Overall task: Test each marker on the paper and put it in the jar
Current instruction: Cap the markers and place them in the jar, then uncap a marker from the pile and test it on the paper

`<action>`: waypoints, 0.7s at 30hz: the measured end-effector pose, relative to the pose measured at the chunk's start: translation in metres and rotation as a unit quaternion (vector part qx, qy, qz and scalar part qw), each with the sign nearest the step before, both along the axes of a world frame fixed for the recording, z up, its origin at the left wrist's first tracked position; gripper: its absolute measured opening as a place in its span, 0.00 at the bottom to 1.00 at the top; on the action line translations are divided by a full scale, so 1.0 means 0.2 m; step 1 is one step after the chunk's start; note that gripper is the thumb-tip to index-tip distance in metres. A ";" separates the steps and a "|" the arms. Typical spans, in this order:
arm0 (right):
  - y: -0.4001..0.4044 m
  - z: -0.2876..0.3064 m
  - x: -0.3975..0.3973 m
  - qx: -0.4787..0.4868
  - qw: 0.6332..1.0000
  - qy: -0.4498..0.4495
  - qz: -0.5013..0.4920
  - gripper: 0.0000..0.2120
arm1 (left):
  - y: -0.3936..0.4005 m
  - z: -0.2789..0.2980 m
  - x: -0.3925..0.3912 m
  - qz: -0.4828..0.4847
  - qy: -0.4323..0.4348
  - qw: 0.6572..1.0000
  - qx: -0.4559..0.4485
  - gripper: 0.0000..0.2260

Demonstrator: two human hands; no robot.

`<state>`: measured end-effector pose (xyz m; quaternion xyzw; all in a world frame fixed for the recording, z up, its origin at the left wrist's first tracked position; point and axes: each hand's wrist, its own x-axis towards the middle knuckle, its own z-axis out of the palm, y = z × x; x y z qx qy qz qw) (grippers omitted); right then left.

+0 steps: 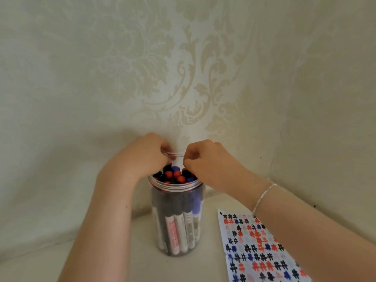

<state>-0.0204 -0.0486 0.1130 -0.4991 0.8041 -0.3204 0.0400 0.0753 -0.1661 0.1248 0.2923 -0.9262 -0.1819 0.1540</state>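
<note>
Both hands reached into the mouth of a clear, round plastic jar packed with markers.

The left hand and right hand had curled fingers at the rim; whether they gripped anything could not be told. Red, blue and black marker caps filled it. A white paper of hash marks lay near the cream desk's right edge, before damask wallpaper.

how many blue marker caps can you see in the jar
2: one blue cap at the back near the fingers, one at the right rim of the jar. Hands may hide more.

Bare forearms; a thin silver bracelet circles the right wrist.
</note>
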 end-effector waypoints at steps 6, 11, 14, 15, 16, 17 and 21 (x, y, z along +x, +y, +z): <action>-0.02 -0.02 -0.01 -0.019 0.999 -0.029 -0.010 0.07 | 0.03 -0.01 -0.03 0.049 0.008 0.999 -0.011 0.04; 0.01 -0.07 -0.03 -0.145 0.982 -0.119 -0.003 0.08 | 0.18 0.02 -0.09 0.033 0.177 0.978 -0.104 0.10; 0.08 -0.12 -0.17 -0.292 0.941 -0.153 -0.082 0.08 | 0.32 0.05 -0.12 -0.066 0.301 0.948 -0.073 0.09; 0.13 -0.14 -0.24 -0.289 0.940 -0.135 -0.124 0.08 | 0.36 0.05 -0.13 -0.087 0.321 0.941 -0.059 0.09; 0.18 -0.17 -0.33 -0.247 0.949 -0.105 -0.166 0.06 | 0.39 0.04 -0.15 -0.103 0.336 0.935 -0.051 0.08; 0.24 -0.21 -0.42 -0.166 0.962 -0.069 -0.203 0.05 | 0.43 0.03 -0.17 -0.118 0.348 0.929 -0.044 0.08; 0.50 -0.44 -0.66 0.260 0.921 0.081 -0.278 0.17 | 0.54 -0.06 -0.26 -0.182 0.347 0.920 -0.021 0.09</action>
